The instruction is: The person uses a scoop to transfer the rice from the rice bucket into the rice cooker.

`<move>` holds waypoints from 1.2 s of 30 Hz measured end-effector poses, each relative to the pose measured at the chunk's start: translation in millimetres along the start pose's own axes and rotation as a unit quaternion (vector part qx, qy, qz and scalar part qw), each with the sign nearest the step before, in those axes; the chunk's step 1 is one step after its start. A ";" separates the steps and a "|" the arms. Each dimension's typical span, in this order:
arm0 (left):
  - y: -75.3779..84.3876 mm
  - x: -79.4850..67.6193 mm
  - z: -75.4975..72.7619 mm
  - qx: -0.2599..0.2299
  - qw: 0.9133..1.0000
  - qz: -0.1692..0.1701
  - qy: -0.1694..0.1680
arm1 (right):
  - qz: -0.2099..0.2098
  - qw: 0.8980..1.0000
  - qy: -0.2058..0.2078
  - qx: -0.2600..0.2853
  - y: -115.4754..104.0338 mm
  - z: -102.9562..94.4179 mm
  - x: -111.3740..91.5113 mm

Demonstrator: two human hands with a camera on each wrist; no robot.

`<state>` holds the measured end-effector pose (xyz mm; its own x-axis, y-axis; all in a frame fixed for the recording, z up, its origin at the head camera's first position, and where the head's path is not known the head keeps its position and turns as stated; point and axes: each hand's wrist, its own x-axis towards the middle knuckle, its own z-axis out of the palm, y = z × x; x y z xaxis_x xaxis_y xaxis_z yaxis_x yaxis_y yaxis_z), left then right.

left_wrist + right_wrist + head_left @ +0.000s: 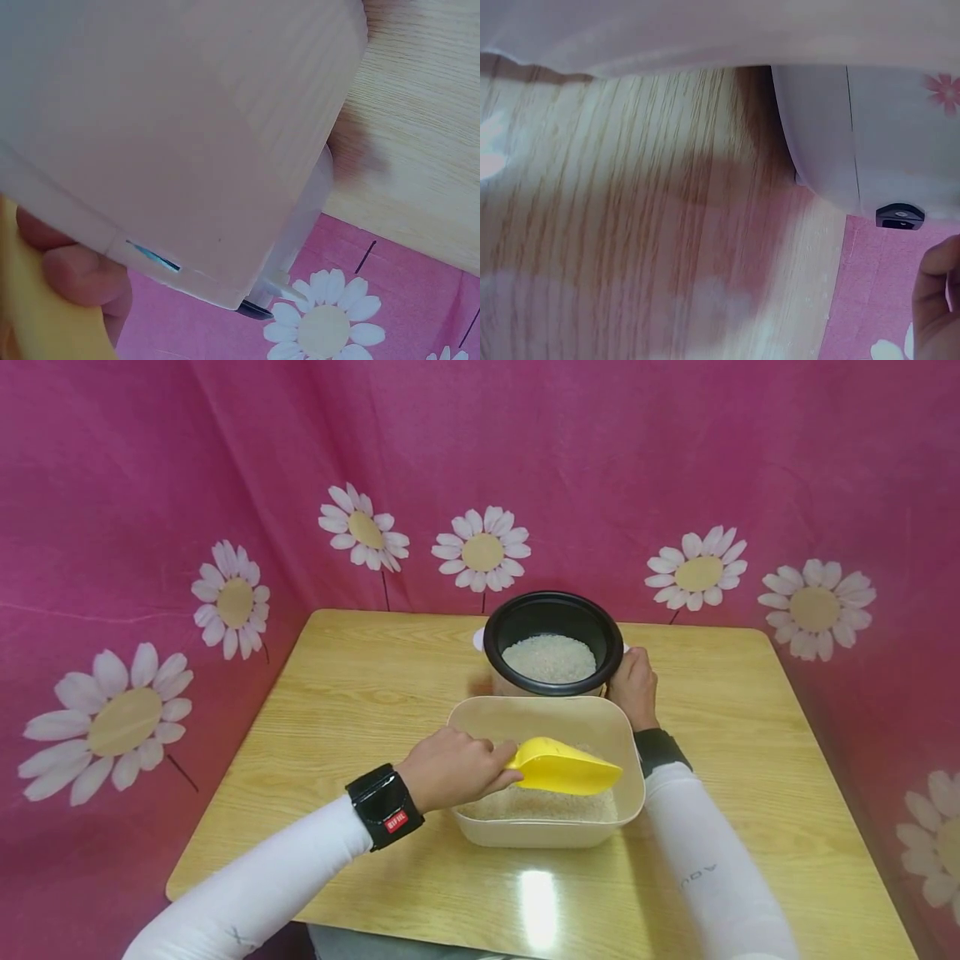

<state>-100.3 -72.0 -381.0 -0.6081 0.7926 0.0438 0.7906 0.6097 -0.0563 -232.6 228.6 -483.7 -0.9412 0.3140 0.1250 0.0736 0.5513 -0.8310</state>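
Observation:
My left hand (457,768) grips the handle of a yellow scoop (566,768). The scoop hangs over a cream plastic tub (551,835) with rice (555,806) on its bottom. Behind the tub stands a rice cooker (900,142), pale with a pink flower print. Its black inner pot (551,610) has white rice (551,658) in it. At the cooker's right side, my right hand (636,687) holds on by the side handle, fingers curled at the rim's height. The left wrist view shows the tub's wall (180,150) close up, with left-hand fingers (82,274) curled on the scoop.
Tub and cooker stand on a wooden table (360,693), the cooker towards its back edge. A pink curtain (570,460) with white daisies encloses the table at the back and both sides. A black socket (900,216) shows on the cooker's side.

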 end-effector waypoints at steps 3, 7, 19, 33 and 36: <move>-0.3 -0.4 0.5 -0.001 1.000 -0.001 0.000 | 0.000 1.000 0.004 0.000 1.1 1.0 0.6; -0.1 -0.2 0.0 -0.001 1.000 -0.002 -0.006 | -0.003 1.000 0.010 0.003 1.7 1.6 1.0; 10.5 16.1 -0.4 0.034 0.997 -0.030 -0.063 | 0.000 1.000 -0.005 0.011 3.7 -0.6 -0.1; 10.6 44.4 6.6 0.085 0.995 -0.050 -0.032 | 0.015 0.999 -0.023 0.025 5.0 -0.6 -5.5; 9.1 46.1 3.9 0.111 0.993 -0.047 -0.012 | 0.006 1.000 -0.014 0.022 5.2 -1.4 -3.2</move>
<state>-121.4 -29.9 -383.4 -0.6826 0.7299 0.0366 0.6963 0.6647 -0.2707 -228.8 231.5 -487.7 -0.9490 0.2989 0.1001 0.0713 0.5130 -0.8554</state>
